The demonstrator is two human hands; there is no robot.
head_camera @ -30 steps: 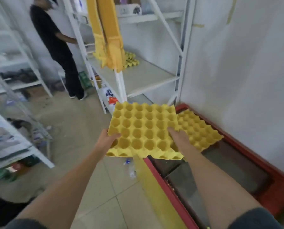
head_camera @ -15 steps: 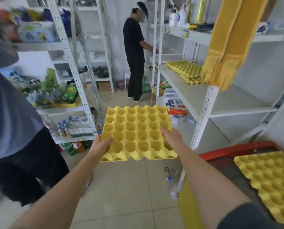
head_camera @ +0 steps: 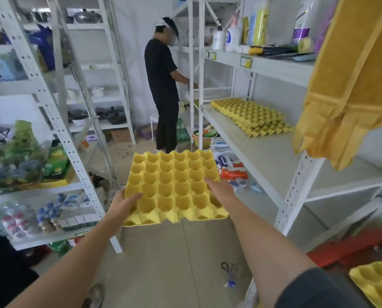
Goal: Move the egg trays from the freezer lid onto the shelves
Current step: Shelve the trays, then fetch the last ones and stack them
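Head view: we find a yellow egg tray (head_camera: 174, 185) held in the air over the floor aisle, well clear of the freezer, whose red edge (head_camera: 352, 247) shows at lower right. Our left hand (head_camera: 124, 204) grips the near-left corner, thumb lying on top across a cup and the remaining fingers hidden beneath. Our right hand (head_camera: 220, 188) clamps the right edge; its fingers are tucked under or around the rim, and we cannot tell their exact spread.

We judge the step in hand to be the carry, with the tray lifted and in transit toward the white shelf (head_camera: 258, 156) on the right. Two trays (head_camera: 252, 116) already lie there, overlapping, toward its far end. One more tray (head_camera: 376, 283) rests at the lower right corner, apparently on the freezer.

The held tray sits cups upward, roughly level, its near edge dipping slightly toward us. It appears almost square, so a long axis is hard to name; its rows run away from us down the aisle.

The next move, in our judgement, calls for swinging the tray rightward and raising it to clear the shelf edge, then setting it flat on the bare near stretch, avoiding the hanging yellow cloth (head_camera: 350, 81).
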